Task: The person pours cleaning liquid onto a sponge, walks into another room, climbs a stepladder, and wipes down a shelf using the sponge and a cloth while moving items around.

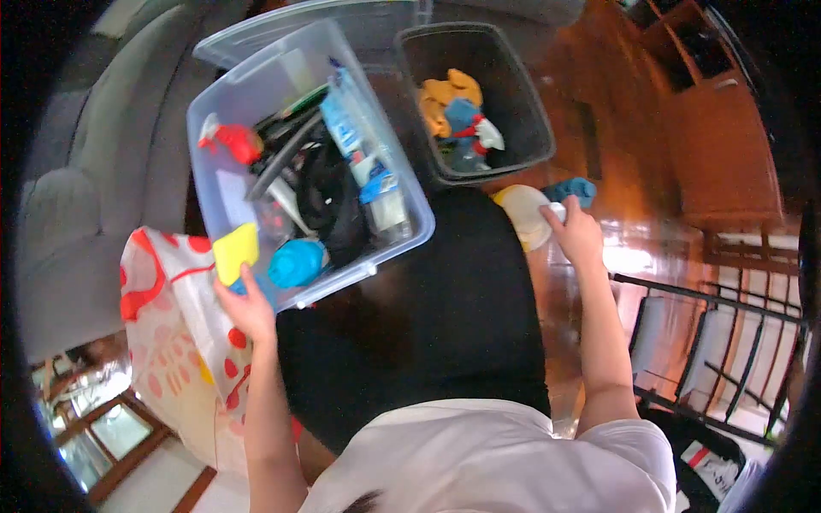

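My left hand point(249, 308) is closed on a flat yellow sponge point(236, 253), held at the near left corner of a clear plastic bin point(398, 257). Something blue shows beside those fingers. Inside the bin lie a red spray bottle point(242, 144), a round blue item point(297, 263), a grey hose-like tube point(286, 158) and blue-and-white packets point(342, 124). Over on the right, my right hand point(581, 232) has its fingers on a small white object point(558, 211), partly hidden. Touching that area are a round cream-coloured container point(523, 217) and a bunched blue cloth point(571, 191).
A dark bin point(534, 120) holds an orange cloth point(436, 107) and a spray bottle with a red-and-white head point(487, 135). A red-and-white patterned bag point(171, 316) leans at left by a grey sofa point(111, 162). A black metal rack point(710, 295) stands at right.
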`<control>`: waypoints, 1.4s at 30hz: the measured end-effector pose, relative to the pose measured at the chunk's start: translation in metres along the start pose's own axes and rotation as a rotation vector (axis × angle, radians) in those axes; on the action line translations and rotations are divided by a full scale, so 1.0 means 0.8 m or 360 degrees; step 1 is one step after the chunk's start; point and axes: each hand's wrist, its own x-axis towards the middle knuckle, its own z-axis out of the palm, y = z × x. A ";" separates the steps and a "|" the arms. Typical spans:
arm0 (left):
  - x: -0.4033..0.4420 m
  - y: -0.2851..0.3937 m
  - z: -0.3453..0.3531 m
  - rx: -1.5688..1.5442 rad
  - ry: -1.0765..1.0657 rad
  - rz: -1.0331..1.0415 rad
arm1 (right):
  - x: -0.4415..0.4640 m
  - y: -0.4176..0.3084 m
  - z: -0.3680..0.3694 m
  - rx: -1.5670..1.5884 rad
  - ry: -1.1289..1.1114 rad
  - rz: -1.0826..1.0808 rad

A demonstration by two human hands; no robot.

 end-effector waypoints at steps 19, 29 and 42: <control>-0.001 0.012 -0.004 -0.0243 0.0130 -0.0012 | 0.005 -0.019 -0.023 -0.0067 -0.0089 -0.0357; -0.002 -0.008 -0.011 -0.0787 0.0284 -0.0047 | 0.000 0.009 -0.018 -0.0178 0.0034 -0.1233; -0.068 -0.005 -0.043 -0.3104 -0.1116 -0.1056 | -0.033 0.092 0.166 0.1072 0.0819 0.0189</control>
